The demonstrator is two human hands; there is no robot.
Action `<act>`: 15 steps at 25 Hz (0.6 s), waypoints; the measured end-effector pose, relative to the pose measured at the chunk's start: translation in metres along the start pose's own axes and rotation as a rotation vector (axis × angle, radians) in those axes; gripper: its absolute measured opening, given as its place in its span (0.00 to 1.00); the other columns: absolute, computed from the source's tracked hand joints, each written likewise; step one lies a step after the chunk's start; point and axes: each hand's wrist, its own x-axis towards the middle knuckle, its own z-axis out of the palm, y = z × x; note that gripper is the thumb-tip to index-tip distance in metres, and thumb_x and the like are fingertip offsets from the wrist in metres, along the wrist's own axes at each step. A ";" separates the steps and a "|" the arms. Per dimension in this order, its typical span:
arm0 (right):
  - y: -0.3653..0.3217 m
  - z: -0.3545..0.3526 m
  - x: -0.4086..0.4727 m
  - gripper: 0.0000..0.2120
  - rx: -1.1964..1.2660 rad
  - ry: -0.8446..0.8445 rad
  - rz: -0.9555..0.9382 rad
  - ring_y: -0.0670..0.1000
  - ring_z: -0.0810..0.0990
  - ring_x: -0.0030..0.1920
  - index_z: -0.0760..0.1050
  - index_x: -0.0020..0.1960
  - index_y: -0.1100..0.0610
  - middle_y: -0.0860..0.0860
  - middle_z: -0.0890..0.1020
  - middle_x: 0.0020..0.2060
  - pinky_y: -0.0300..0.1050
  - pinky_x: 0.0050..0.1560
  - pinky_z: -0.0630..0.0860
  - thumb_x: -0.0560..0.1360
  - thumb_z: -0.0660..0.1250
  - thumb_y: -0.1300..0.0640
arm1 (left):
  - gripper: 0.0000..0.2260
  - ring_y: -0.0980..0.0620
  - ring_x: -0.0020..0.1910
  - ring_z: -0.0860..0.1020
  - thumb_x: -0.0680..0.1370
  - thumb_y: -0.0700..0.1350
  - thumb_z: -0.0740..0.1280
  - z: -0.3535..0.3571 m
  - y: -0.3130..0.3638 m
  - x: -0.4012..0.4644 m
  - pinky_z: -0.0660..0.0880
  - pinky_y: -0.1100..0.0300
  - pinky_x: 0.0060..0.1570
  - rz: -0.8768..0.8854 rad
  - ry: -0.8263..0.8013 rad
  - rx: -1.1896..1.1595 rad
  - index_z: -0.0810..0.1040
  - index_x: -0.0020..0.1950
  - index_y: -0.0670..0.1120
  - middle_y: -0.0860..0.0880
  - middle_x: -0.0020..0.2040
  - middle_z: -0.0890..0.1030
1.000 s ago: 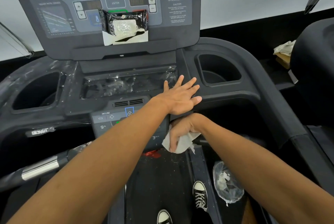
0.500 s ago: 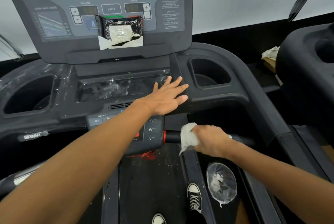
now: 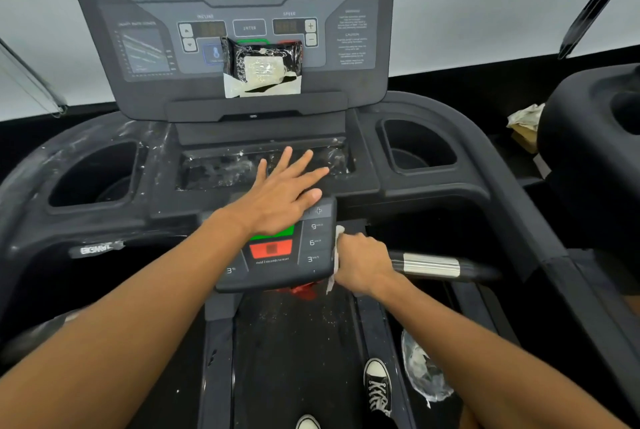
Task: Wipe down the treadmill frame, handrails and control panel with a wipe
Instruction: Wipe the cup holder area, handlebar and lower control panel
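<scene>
The treadmill frame (image 3: 433,193) is matte black, smeared with whitish streaks around the left cup holder (image 3: 93,175). The control panel (image 3: 221,12) is dark grey with pale grey lettering. A glossy black wipe packet (image 3: 263,64) with a white label leans on it. The lower keypad (image 3: 280,252) is dark grey with a green button (image 3: 277,232), a red button (image 3: 270,249) and white numerals. The wipe (image 3: 337,248) is white. The handrail (image 3: 436,265) is black with a silver band. The sneaker (image 3: 377,387) is black with white laces and toe cap.
</scene>
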 end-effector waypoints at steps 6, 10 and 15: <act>0.009 -0.033 -0.040 0.07 0.744 0.126 0.098 0.53 0.81 0.49 0.76 0.49 0.55 0.51 0.83 0.46 0.46 0.50 0.76 0.75 0.61 0.57 | 0.21 0.48 0.81 0.41 0.85 0.56 0.50 -0.024 -0.009 0.003 0.40 0.36 0.76 -0.090 0.005 -0.153 0.60 0.79 0.59 0.53 0.82 0.51; -0.026 -0.007 -0.039 0.32 0.401 0.400 -0.207 0.58 0.57 0.76 0.58 0.76 0.62 0.59 0.60 0.75 0.47 0.75 0.55 0.75 0.60 0.50 | 0.21 0.43 0.81 0.45 0.85 0.56 0.51 -0.037 -0.052 -0.027 0.44 0.35 0.76 -0.275 0.074 -0.177 0.62 0.79 0.58 0.51 0.82 0.55; -0.065 0.033 -0.023 0.39 -0.014 0.404 -0.230 0.61 0.40 0.79 0.46 0.79 0.65 0.61 0.43 0.79 0.64 0.77 0.46 0.81 0.49 0.38 | 0.23 0.44 0.81 0.44 0.85 0.57 0.51 -0.031 -0.062 -0.055 0.44 0.34 0.76 -0.292 0.136 -0.248 0.61 0.79 0.56 0.52 0.82 0.54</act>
